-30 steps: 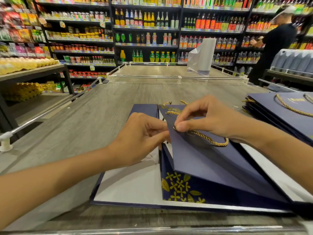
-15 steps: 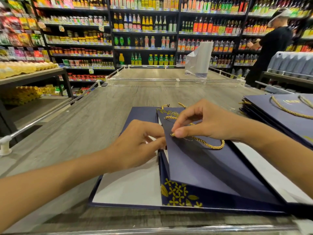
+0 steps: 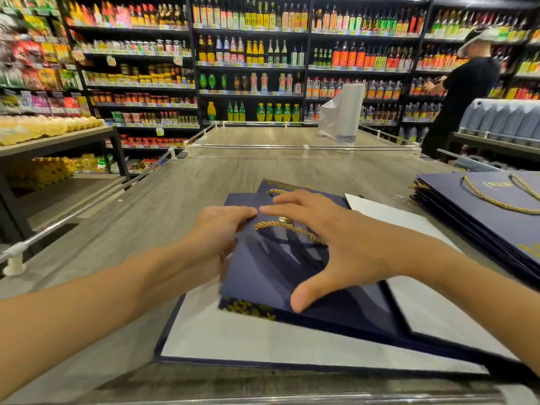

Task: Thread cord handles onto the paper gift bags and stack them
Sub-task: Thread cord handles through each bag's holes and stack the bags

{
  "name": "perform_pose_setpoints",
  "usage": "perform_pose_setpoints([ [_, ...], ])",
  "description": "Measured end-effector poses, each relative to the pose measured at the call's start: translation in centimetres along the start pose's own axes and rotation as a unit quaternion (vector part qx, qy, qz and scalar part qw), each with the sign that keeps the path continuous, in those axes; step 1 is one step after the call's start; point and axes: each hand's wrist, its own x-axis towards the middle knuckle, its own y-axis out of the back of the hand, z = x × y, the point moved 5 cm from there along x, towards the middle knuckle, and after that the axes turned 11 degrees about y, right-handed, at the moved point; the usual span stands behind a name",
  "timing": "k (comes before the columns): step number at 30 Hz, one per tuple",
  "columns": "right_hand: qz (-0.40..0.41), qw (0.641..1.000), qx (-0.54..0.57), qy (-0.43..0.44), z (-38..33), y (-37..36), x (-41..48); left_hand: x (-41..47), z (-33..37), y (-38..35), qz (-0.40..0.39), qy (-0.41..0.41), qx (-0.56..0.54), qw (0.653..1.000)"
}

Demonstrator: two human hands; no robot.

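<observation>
A navy paper gift bag [image 3: 280,270] with gold print lies flat on a wider flat navy-edged white piece [image 3: 263,343] on the grey table [image 3: 146,206]. A gold cord handle [image 3: 287,226] loops across the bag's upper part. My right hand [image 3: 344,244] presses flat on the bag with spread fingers, covering part of the cord, thumb near the bag's lower edge. My left hand [image 3: 219,232] grips the bag's left edge, fingertips on top next to the right fingertips. A stack of navy bags with cord handles [image 3: 485,220] lies at the right.
A clear rail [image 3: 304,147] crosses the table further back, with a roll of plastic bags [image 3: 342,112] standing behind it. A metal rail [image 3: 73,211] runs along the left edge. A person in black [image 3: 461,92] stands at the shelves on the right.
My right hand has let go of the cord and spread flat on the bag. The raised bag panel has gone down flat. My left hand has moved up to the bag's left edge.
</observation>
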Motion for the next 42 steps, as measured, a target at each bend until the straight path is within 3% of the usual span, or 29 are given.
perform_pose_setpoints([
  [4,-0.018,0.997,-0.07,0.04,-1.0,0.1,-0.3,1.1,1.5,2.5,0.081,-0.006,0.03,0.996],
  [7,-0.008,0.991,-0.129,0.044,-1.2,0.2,-0.3,1.9,1.5,2.6,0.087,-0.007,-0.032,0.996],
  [9,0.062,0.984,-0.155,0.056,-1.3,1.2,-0.1,2.2,1.6,2.7,0.081,-0.047,-0.015,0.995],
  [12,0.258,0.942,-0.195,0.087,-1.2,4.1,-0.9,2.9,2.4,2.7,0.049,-0.16,0.072,0.983],
  [13,0.308,0.921,-0.223,0.085,-1.0,5.1,-1.4,3.0,2.8,2.8,0.063,-0.211,0.146,0.964],
  [15,0.391,0.873,-0.279,0.086,-0.6,7.1,-2.7,2.9,3.4,2.8,0.108,-0.32,0.329,0.882],
  [17,0.457,0.828,-0.308,0.103,-0.2,8.4,-4.1,2.7,3.6,2.6,0.09,-0.394,0.39,0.827],
  [20,0.523,0.775,-0.327,0.136,-0.4,9.1,-5.1,2.1,4.5,2.7,0.101,-0.435,0.359,0.82],
  [22,0.544,0.756,-0.331,0.151,-0.6,9.1,-5.2,1.5,5.9,2.8,0.165,-0.475,0.367,0.783],
  [24,0.56,0.746,-0.322,0.163,-0.7,9.0,-5.3,1.3,6.4,2.4,0.14,-0.486,0.393,0.768],
  [27,0.587,0.734,-0.305,0.152,-0.7,9.0,-5.4,0.7,5.5,1.7,0.061,-0.459,0.352,0.814],
  [31,0.624,0.7,-0.331,0.104,-0.6,9.1,-5.5,-1.8,6.0,1.2,0.106,-0.472,0.235,0.843],
  [38,0.469,0.791,-0.393,0.005,1.2,7.1,-3.0,-4.6,6.7,-0.4,0.037,-0.378,0.011,0.925],
  [42,0.423,0.823,-0.378,0.0,1.4,6.2,-2.2,-3.9,5.9,-1.6,-0.059,-0.24,-0.095,0.964],
])
